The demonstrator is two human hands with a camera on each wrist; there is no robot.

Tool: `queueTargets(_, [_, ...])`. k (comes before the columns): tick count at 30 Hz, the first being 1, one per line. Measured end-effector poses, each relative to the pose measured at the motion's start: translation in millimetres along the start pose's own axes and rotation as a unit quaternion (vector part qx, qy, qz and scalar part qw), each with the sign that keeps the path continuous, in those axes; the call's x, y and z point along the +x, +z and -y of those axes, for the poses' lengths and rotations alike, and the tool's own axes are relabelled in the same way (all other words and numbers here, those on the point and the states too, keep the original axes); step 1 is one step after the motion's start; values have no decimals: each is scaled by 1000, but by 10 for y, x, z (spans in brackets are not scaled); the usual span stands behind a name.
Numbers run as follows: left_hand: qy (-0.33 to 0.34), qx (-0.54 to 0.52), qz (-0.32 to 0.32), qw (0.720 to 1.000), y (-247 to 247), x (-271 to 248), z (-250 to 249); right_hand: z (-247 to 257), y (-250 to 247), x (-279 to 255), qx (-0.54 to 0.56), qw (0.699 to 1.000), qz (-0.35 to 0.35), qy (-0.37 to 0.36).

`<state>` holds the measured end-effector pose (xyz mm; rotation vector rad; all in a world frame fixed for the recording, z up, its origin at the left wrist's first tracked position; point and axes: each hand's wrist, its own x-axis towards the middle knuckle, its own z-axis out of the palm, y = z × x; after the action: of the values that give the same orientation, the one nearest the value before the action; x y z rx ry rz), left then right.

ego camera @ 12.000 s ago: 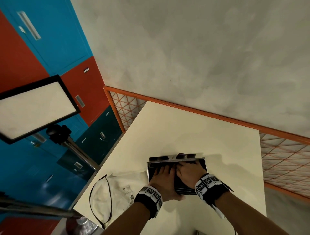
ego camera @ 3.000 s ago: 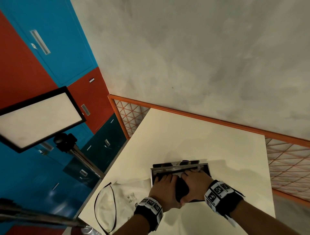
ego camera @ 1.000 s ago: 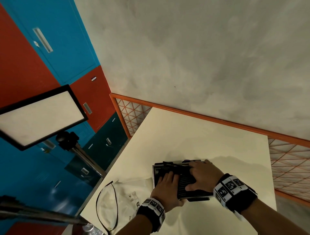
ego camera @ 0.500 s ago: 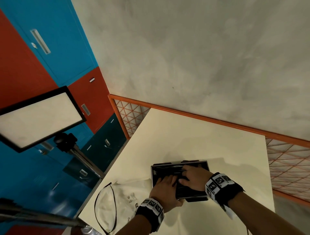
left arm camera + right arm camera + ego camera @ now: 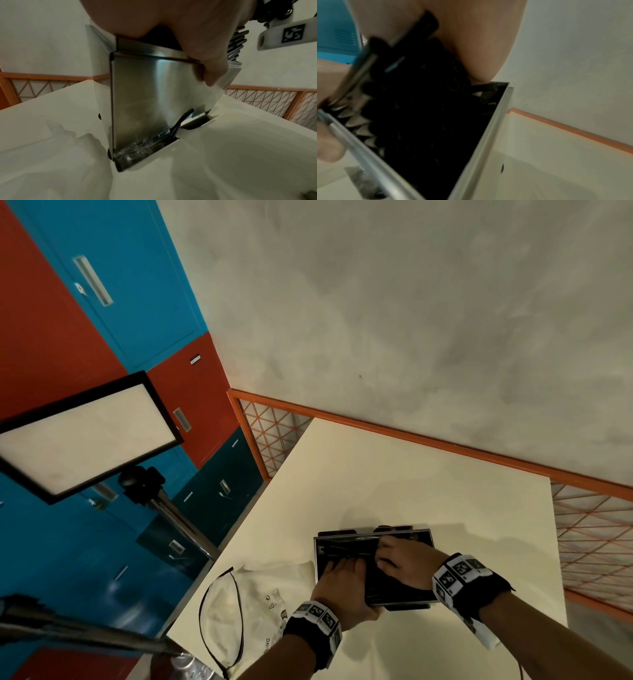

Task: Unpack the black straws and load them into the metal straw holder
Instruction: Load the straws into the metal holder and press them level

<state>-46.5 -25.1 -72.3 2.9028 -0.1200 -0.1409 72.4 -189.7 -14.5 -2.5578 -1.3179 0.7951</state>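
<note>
The metal straw holder (image 5: 424,534) lies open-topped on the cream table, packed with black straws (image 5: 346,551). My left hand (image 5: 342,580) lies over its near left part, fingers on the straws. In the left wrist view its thumb (image 5: 211,67) hangs down the holder's steel wall (image 5: 145,101). My right hand (image 5: 404,559) covers the far right part, fingers bent down onto the straws. The right wrist view, blurred, shows the dark straws (image 5: 428,121) inside the rim (image 5: 488,142). Crumpled clear wrap (image 5: 137,147) lies at the holder's foot.
A clear plastic bag with a black cord (image 5: 253,607) lies left of the holder near the table's left edge. An orange-framed mesh rail (image 5: 445,443) borders the far and right sides. A light panel on a stand (image 5: 85,433) is off the table to the left.
Over the last second my right hand slid from the holder's far right rim back onto the straws, its fingers now more bent. The left hand and the holder have barely moved.
</note>
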Motion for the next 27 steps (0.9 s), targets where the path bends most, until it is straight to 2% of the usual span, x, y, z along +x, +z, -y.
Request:
queueTargets(5, [4, -3, -4, 1000, -38, -4, -11, 45, -44, 39, -61, 995, 51, 55])
queueTargets(9, [9, -4, -19, 1000, -22, -37, -22, 81, 11, 124, -89, 990, 80, 73])
queueTargets(11, [6, -4, -14, 1000, -26, -43, -37, 125, -3, 113, -91, 990, 76, 71])
queueTargets(16, [0, -5, -3, 1000, -69, -30, -24, 74, -9, -6, -74, 995, 14, 72])
queueTargets(20, [2, 7, -10, 1000, -65, -18, -15, 97, -78, -108, -61, 993, 6, 105])
queueTargets(27, [10, 12, -16, 1000, -13, -61, -44, 115, -139, 27, -28, 985, 104, 132])
